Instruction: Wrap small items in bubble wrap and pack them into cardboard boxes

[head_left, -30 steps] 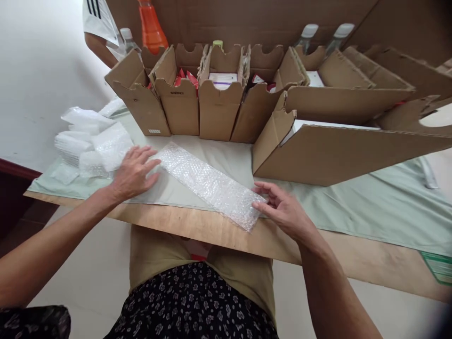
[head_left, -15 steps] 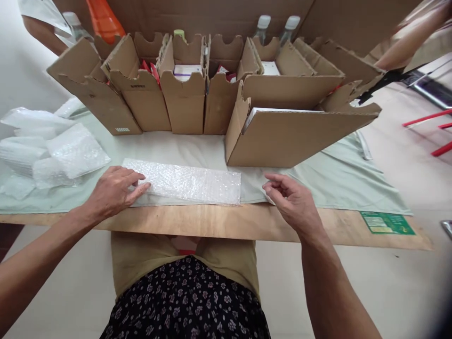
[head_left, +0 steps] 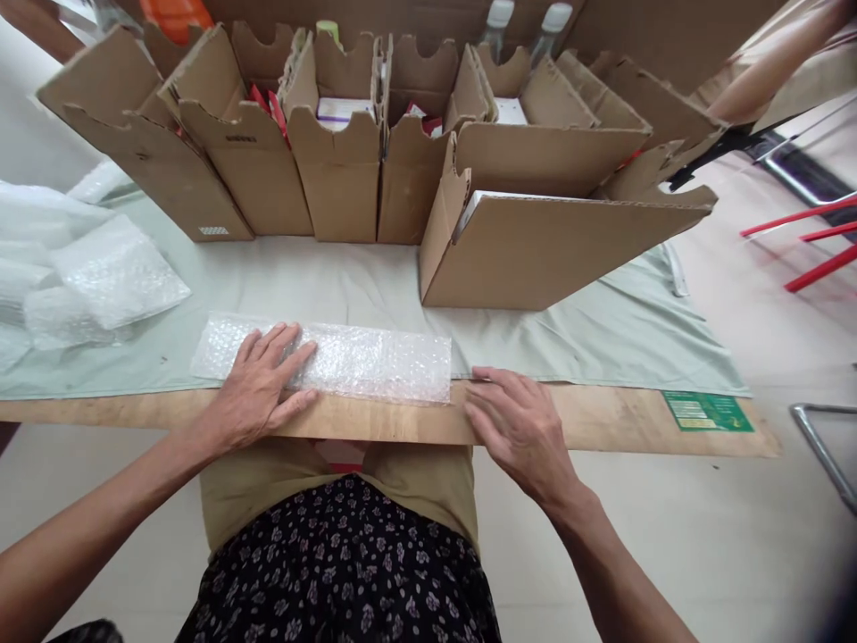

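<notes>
Lower centre: bubble-wrap strip (head_left: 381, 362), left hand (head_left: 260, 379) flat on it, fingers spread; right hand (head_left: 512, 415) beside, fingers loosely curled. Lower right: green label (head_left: 708, 413), print illegible.

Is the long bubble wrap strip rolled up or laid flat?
Laid flat: the bubble wrap strip lies lengthwise along the table's front edge, the left hand spread over it.

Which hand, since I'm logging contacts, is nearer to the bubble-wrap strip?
Left. The left hand lies over the bubble-wrap strip, left of its middle; the right hand is beyond its right end, not touching it.
</notes>
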Action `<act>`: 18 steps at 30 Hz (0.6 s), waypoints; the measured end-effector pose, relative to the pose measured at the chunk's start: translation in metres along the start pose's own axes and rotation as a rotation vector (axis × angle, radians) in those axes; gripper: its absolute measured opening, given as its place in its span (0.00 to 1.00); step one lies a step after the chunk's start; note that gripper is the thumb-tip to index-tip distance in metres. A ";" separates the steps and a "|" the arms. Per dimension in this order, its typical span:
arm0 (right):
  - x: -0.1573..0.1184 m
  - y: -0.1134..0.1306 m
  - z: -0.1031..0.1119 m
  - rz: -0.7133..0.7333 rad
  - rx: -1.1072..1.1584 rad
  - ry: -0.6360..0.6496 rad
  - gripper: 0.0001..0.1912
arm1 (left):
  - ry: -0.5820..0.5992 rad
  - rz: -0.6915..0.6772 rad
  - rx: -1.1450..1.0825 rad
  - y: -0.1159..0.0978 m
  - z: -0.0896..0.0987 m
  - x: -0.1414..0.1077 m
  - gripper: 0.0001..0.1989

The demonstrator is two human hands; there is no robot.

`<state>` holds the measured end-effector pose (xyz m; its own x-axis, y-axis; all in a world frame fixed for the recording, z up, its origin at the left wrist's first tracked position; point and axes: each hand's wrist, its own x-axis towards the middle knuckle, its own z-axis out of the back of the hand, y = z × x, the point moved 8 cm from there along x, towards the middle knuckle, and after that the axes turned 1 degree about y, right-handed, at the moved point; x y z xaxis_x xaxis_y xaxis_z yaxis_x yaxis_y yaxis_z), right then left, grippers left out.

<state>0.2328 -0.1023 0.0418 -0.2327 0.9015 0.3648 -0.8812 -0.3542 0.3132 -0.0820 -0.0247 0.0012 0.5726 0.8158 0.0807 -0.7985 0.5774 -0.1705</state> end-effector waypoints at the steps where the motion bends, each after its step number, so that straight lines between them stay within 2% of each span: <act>1: 0.002 0.010 0.001 0.050 -0.007 -0.005 0.09 | -0.013 0.005 -0.012 -0.001 0.001 -0.003 0.30; 4: 0.016 0.036 -0.016 0.196 -0.029 0.057 0.11 | -0.035 0.023 -0.037 -0.004 0.002 -0.007 0.28; 8: 0.035 0.038 -0.039 0.207 -0.038 0.127 0.13 | -0.023 0.021 -0.064 -0.003 0.002 -0.009 0.27; 13: 0.030 0.041 -0.040 0.263 -0.060 0.174 0.13 | -0.020 0.014 -0.075 -0.001 0.005 -0.012 0.28; 16: 0.032 0.039 -0.040 0.226 -0.057 0.180 0.16 | -0.020 0.019 -0.063 -0.002 0.009 -0.011 0.31; 18: 0.037 0.035 -0.043 0.186 0.000 0.215 0.15 | -0.007 0.025 -0.062 -0.003 0.012 -0.009 0.32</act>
<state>0.1760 -0.0705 0.0286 -0.4722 0.8533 0.2213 -0.8152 -0.5182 0.2586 -0.0866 -0.0332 0.0127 0.5511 0.8304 0.0824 -0.7994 0.5536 -0.2335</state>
